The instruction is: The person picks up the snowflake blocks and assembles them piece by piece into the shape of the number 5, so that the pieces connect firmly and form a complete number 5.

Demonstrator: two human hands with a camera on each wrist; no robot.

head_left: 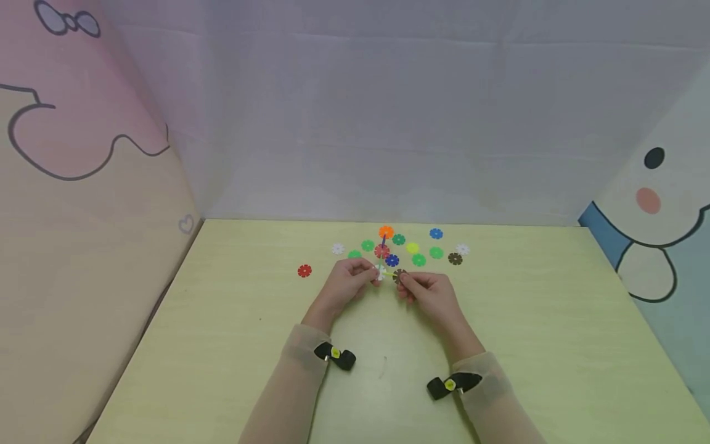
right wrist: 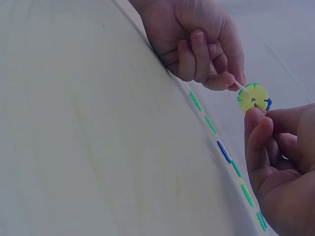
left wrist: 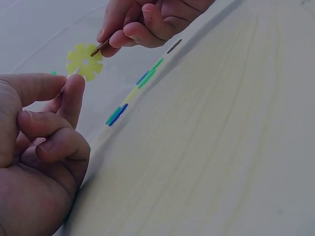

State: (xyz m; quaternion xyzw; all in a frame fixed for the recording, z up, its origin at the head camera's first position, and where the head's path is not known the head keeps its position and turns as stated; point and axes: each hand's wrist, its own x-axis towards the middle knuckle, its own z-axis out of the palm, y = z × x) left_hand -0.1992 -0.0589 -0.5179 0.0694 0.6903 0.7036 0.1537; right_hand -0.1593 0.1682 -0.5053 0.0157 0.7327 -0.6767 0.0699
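Observation:
Between thumb and finger my left hand point(head_left: 349, 280) pinches a white notched plastic disc point(head_left: 380, 272). My right hand point(head_left: 435, 295) pinches a brown notched disc point(head_left: 399, 275) by its edge. A yellow disc point(left wrist: 83, 60) sits between the two, meeting the white one on one side and the brown one point(left wrist: 100, 47) on the other. Beyond the white disc, in line with it in the head view, are a red disc point(head_left: 381, 251), a dark blue one seen edge-on point(head_left: 383, 241) and an orange one point(head_left: 386, 232). Fingertips hide part of the white and brown discs.
Several loose discs lie flat behind the hands, among them a blue disc point(head_left: 436, 234), a brown disc point(head_left: 455, 259) and a white disc point(head_left: 338, 248). A red disc point(head_left: 304, 271) lies left of the left hand. The pale table point(head_left: 222, 370) ends at a grey backdrop point(head_left: 355, 123).

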